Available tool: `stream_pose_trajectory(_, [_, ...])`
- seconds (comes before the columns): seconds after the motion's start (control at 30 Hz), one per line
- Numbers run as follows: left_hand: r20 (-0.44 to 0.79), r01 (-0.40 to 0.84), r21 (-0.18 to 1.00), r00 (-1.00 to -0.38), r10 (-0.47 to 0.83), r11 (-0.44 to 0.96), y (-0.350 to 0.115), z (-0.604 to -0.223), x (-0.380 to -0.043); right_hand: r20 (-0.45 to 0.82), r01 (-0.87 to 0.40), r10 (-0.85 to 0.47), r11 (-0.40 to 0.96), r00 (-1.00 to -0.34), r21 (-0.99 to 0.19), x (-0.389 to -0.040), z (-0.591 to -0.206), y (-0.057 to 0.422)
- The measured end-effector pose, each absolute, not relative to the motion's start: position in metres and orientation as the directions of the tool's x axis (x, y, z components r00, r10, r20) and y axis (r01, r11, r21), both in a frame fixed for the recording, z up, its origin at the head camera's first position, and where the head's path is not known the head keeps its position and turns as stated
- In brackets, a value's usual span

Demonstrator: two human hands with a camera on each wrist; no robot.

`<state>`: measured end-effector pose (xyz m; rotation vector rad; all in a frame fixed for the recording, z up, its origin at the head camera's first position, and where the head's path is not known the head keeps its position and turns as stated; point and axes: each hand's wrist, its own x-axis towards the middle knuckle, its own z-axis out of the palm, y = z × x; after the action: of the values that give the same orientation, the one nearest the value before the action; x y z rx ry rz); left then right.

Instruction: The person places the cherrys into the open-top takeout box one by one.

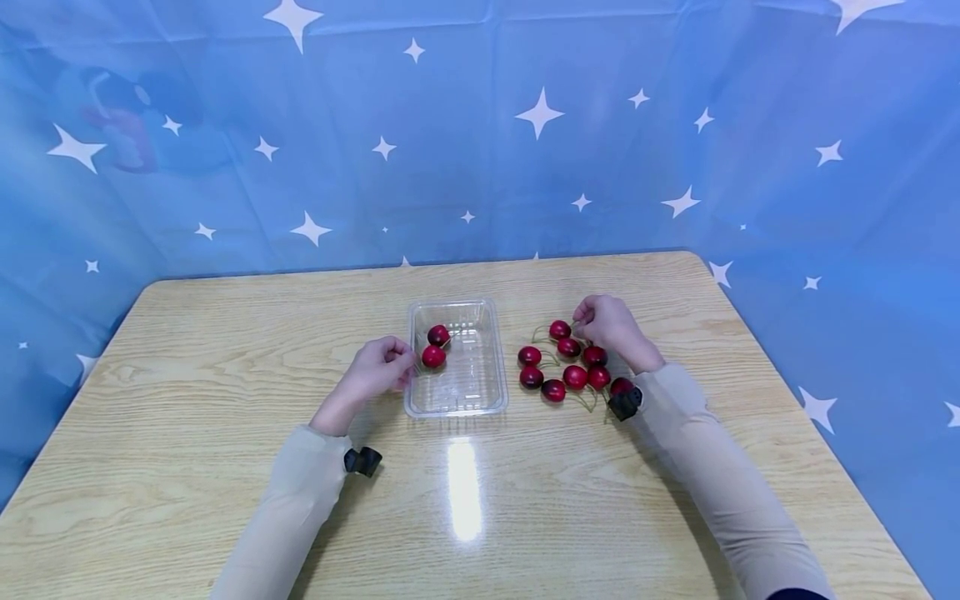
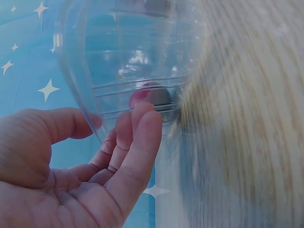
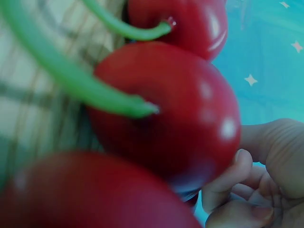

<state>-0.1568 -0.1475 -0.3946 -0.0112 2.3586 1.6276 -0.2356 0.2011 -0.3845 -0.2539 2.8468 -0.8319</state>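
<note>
With fingers of left hand (image 1: 378,365), pinches tray (image 1: 471,368); with right hand (image 1: 607,322), curled beside cherries (image 1: 576,377), hold unclear.
In clear ribbed plastic, lies lengthwise near-to-far.

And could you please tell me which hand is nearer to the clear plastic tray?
The left hand: it is at the left rim of the clear plastic tray, while the right hand is apart from it, beyond its right side, beside the cherries.
</note>
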Motion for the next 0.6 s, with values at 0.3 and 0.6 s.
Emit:
stream_pose_trajectory(0.3, [-0.224, -0.155, 0.918, -0.962, 0.154, 0.364, -0.147, -0.394, -0.157, -0.098, -0.099, -0.189, 0.812, -0.977, -0.575, -0.235, -0.382, 0.206])
stream_pose_trajectory(0.6, [-0.232, -0.162, 0.914, -0.961, 0.151, 0.371, -0.148, -0.394, -0.157, -0.046, -0.103, -0.160, 0.802, -0.986, -0.588, -0.233, -0.380, 0.216])
